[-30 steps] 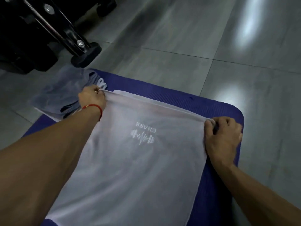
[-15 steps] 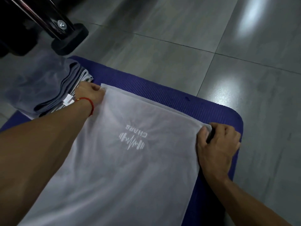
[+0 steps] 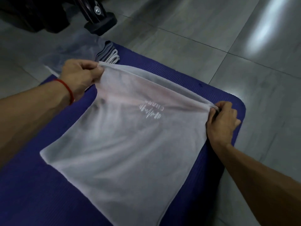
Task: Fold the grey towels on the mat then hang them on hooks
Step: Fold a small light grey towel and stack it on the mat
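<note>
A light grey towel [image 3: 123,150] with a white logo lies spread over the purple mat [image 3: 32,190]. My left hand [image 3: 79,75] pinches the towel's far left corner, and my right hand [image 3: 223,119] pinches its far right corner. The far edge is raised off the mat and pulled taut between both hands, while the near part still rests flat. Just beyond my left hand, at the mat's far left corner, sits a stack of folded grey towels [image 3: 108,53].
Grey floor tiles [image 3: 187,38] surround the mat. A black metal frame with a rubber foot [image 3: 100,24] stands on the floor just past the towel stack, at the upper left.
Both hands have lifted the towel's far edge off the mat and drawn it toward me. The logo now creases along the raised edge.
</note>
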The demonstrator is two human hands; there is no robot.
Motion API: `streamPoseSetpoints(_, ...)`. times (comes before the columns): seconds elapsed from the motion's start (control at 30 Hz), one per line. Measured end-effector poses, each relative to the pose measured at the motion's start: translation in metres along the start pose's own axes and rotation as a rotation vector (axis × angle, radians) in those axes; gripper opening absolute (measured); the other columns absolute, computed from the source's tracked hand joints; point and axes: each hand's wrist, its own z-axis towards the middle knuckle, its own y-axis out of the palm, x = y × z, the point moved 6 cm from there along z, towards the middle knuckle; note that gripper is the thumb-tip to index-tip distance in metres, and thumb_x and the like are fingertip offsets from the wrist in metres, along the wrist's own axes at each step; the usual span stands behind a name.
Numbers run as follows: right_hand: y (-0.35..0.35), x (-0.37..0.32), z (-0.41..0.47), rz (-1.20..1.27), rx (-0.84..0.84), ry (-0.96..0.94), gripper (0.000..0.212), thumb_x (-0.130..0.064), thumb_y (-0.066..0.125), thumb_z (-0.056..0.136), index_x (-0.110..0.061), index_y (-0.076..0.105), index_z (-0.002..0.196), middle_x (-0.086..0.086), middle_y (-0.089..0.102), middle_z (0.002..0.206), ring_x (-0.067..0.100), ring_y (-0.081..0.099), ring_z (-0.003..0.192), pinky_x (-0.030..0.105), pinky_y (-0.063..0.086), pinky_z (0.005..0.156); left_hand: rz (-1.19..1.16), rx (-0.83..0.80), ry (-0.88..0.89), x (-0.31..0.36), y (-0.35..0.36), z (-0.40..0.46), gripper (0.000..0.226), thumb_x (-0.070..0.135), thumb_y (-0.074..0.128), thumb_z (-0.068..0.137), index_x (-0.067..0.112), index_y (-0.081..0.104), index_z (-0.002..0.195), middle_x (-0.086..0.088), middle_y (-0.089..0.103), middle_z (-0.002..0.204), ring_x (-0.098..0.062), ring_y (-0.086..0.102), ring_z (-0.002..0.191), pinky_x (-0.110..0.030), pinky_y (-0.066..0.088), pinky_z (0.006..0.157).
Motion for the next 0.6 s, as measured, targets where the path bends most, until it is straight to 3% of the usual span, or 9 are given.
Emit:
streamPoseSetpoints(0.1, -0.021, -0.011, -0.019, 0.080, -0.006, -0.097, 0.003, -0.026, 0.046, 0.104, -0.026, 0.048, 0.107, -0.003, 0.055, 0.101, 0.027, 0.055, 0.097, 0.050, 0.047, 0.090, -0.009, -0.010, 0.065, 0.005, -0.028, -0.035, 0.014, 0.009, 0.065, 0.096, 0.017, 0.069, 0.085, 0.005, 0.064, 0.066, -0.009, 0.054, 0.061, -0.021, 0.048, 0.057)
streamPoseSetpoints(0.17, -0.033, -0.022, -0.033, 0.127, -0.044, -0.177, 0.004, -0.031, 0.045, 0.105, -0.029, 0.047, 0.103, -0.004, 0.057, 0.101, 0.022, 0.056, 0.093, 0.051, 0.051, 0.085, -0.038, 0.030, 0.087, 0.007, -0.048, -0.057, 0.018, 0.009, 0.063, 0.098, 0.021, 0.066, 0.085, 0.000, 0.061, 0.075, -0.008, 0.054, 0.066, -0.020, 0.051, 0.063)
streamPoseSetpoints(0.27, -0.055, -0.052, -0.048, 0.210, -0.078, -0.298, 0.008, -0.030, 0.047, 0.106, -0.029, 0.053, 0.100, -0.005, 0.060, 0.099, 0.018, 0.058, 0.091, 0.048, 0.053, 0.082, -0.044, 0.094, 0.099, 0.004, -0.087, -0.091, 0.027, 0.009, 0.062, 0.098, 0.026, 0.070, 0.079, 0.009, 0.063, 0.073, -0.004, 0.056, 0.068, -0.024, 0.049, 0.069)
streamPoseSetpoints(0.37, -0.083, -0.105, -0.063, 0.278, -0.061, -0.392, 0.003, -0.025, 0.060, 0.100, -0.026, 0.063, 0.098, -0.009, 0.067, 0.091, 0.015, 0.064, 0.086, 0.037, 0.055, 0.080, -0.085, 0.209, 0.103, 0.007, -0.144, -0.131, 0.027, 0.007, 0.061, 0.097, 0.027, 0.071, 0.081, 0.007, 0.066, 0.079, -0.012, 0.057, 0.077, -0.032, 0.050, 0.075)
streamPoseSetpoints(0.47, -0.107, -0.168, -0.081, 0.374, -0.095, -0.412, 0.004, -0.026, 0.071, 0.093, -0.030, 0.069, 0.092, -0.014, 0.070, 0.083, 0.005, 0.066, 0.079, 0.018, 0.052, 0.075, -0.191, 0.310, 0.075, 0.016, -0.213, -0.178, 0.021, 0.007, 0.061, 0.097, 0.023, 0.069, 0.085, 0.003, 0.067, 0.081, -0.012, 0.061, 0.076, -0.023, 0.054, 0.065)
streamPoseSetpoints(0.6, -0.128, -0.268, -0.113, 0.459, -0.230, -0.518, 0.007, -0.025, 0.079, 0.087, -0.023, 0.072, 0.089, -0.010, 0.067, 0.075, -0.005, 0.057, 0.061, 0.012, 0.046, 0.062, -0.233, 0.441, 0.066, 0.029, -0.319, -0.255, 0.033, 0.008, 0.063, 0.094, 0.028, 0.076, 0.070, 0.013, 0.070, 0.070, -0.005, 0.065, 0.072, -0.017, 0.054, 0.062)
